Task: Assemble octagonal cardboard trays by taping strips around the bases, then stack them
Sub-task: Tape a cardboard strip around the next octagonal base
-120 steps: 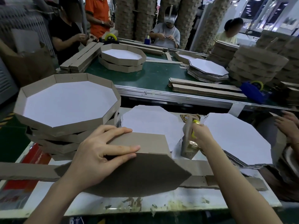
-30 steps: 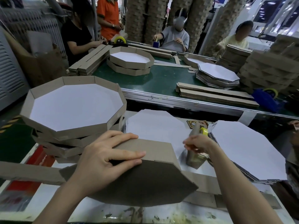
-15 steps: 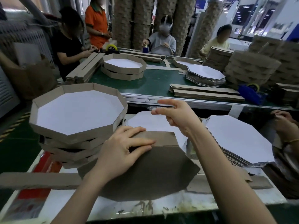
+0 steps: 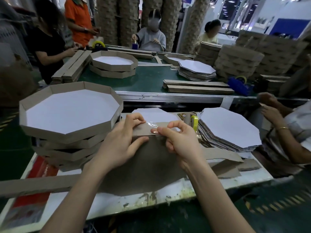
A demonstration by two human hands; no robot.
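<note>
Clear tape (image 4: pixel 155 126) hangs pinched in the right hand (image 4: pixel 180 140) at frame centre, over the strip (image 4: pixel 141 131) that the left hand (image 4: pixel 121 143) grips upright against the brown base (image 4: pixel 148 165) on the bench (image 4: pixel 117 204). If the strip tilts or the tape wrinkles and sticks to itself, the seam may set crooked.

Dim, even overhead light is filling the hall, while bright screens are glaring at the far right. The white bases (image 4: pixel 230 125) are shining brightest, and the clear tape (image 4: pixel 152 125) is glinting. Shadows are falling soft and faint on the surface (image 4: pixel 117 206). Straight lines are bowing toward the corners, and the distant workers are blurring.
</note>
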